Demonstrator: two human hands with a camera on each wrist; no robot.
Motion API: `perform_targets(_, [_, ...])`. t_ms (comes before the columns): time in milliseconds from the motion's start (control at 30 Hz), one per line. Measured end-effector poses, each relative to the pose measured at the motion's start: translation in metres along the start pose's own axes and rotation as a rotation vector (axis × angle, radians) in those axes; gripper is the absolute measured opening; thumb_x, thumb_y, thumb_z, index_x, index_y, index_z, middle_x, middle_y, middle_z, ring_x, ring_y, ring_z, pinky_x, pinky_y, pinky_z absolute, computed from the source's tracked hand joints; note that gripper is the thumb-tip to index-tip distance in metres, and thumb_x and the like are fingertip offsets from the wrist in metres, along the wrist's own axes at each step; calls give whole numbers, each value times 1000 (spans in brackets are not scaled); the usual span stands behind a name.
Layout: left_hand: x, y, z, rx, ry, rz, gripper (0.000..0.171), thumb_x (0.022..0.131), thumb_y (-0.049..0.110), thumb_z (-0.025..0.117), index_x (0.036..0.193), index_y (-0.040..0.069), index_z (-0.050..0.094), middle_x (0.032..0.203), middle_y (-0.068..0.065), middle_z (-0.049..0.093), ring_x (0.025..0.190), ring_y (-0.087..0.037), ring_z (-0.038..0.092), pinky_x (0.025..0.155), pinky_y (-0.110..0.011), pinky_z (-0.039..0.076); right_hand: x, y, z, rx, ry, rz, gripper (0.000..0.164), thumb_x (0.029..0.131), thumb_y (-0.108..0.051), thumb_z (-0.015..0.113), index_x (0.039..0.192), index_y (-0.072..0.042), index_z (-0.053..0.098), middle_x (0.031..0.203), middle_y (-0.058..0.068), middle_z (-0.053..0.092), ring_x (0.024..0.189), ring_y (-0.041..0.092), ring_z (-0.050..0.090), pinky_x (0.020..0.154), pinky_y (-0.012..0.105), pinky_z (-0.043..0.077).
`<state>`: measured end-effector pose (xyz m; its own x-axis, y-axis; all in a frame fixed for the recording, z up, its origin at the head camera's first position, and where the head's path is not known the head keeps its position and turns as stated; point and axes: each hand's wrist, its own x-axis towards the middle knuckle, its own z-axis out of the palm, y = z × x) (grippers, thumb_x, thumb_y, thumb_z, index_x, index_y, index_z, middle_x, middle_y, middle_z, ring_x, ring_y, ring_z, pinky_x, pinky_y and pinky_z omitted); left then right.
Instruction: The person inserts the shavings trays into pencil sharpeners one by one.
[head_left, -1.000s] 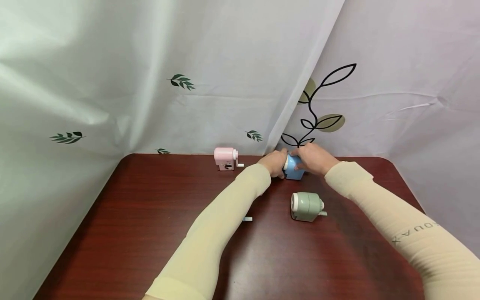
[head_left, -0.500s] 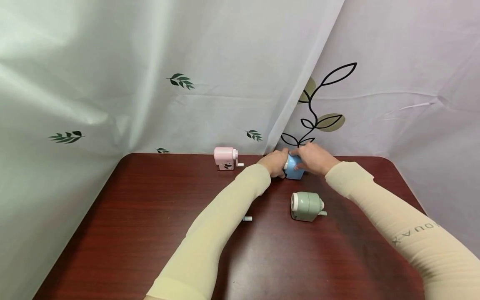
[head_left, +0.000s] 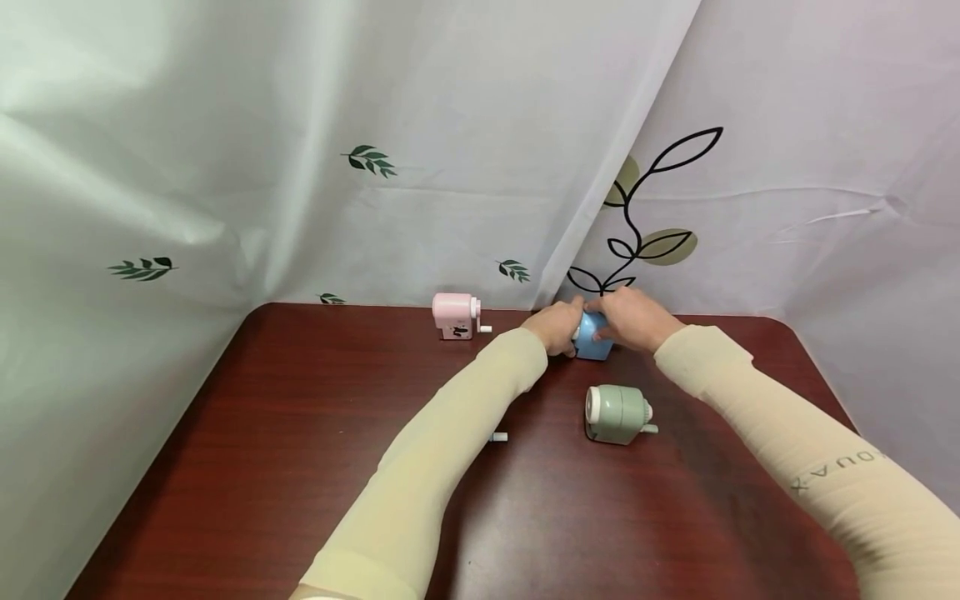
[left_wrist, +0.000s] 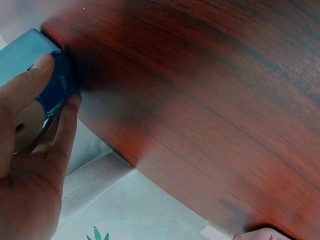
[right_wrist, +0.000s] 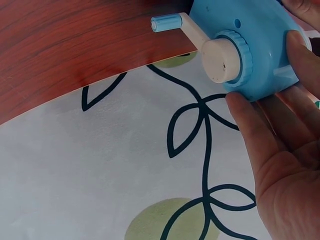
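At the table's back edge, both hands are on a blue crank pencil sharpener [head_left: 594, 343]. My left hand [head_left: 556, 325] grips its front end; the left wrist view shows the thumb and fingers around the dark blue front part [left_wrist: 60, 82], beside a pale round face with a pencil hole [left_wrist: 20, 128]. From the other side, my right hand [head_left: 637, 318] holds the body, thumb and fingers curled around it. In the right wrist view the crank handle [right_wrist: 167, 23] sticks out freely at the rear, untouched by the fingers.
A pink pencil sharpener [head_left: 453, 315] stands at the back edge, left of the hands. Nearer the front stands a green one [head_left: 617, 413]. Beneath the left sleeve a small crank tip [head_left: 499, 437] peeks out. Patterned white sheeting [head_left: 420, 225] rises behind the dark red table [head_left: 300, 417].
The head view has shifted slightly. Both hands stay on the blue pencil sharpener, which keeps its place at the back edge; the other sharpeners have not moved.
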<state>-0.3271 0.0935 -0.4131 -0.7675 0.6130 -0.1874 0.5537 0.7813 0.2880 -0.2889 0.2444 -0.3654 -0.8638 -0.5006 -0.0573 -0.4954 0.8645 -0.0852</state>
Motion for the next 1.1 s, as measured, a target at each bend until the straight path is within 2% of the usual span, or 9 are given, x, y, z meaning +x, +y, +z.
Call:
perform_targets(600, [4,2,1,-36,2,-17,75,82,21,86,138,8,38,124,-10,63,108,-19,65,87,-28,53,1,3,2,-10,35,-31,41,80,-17,86,115,0,72,98,16,73,80,28,69,70,41,56])
perform_targets(867, [3,2,2,-62,2,-14,76,83,20,85,140,8,37,123,-11,63,105,-19,64,85,-29,52,0,3,2,-1,29,-17,44,81,-17,86,119,1,71,101,18,73,82,30,70,71,41,56])
perform_targets(1100, [-1,-1,-3,-17,-10,-21,84,81,25,87,145,7,34,128,-11,61,113,-19,61,93,-30,49,0,2,1,0,21,-10,48,82,-17,85,123,2,69,104,20,72,84,30,69,73,42,57])
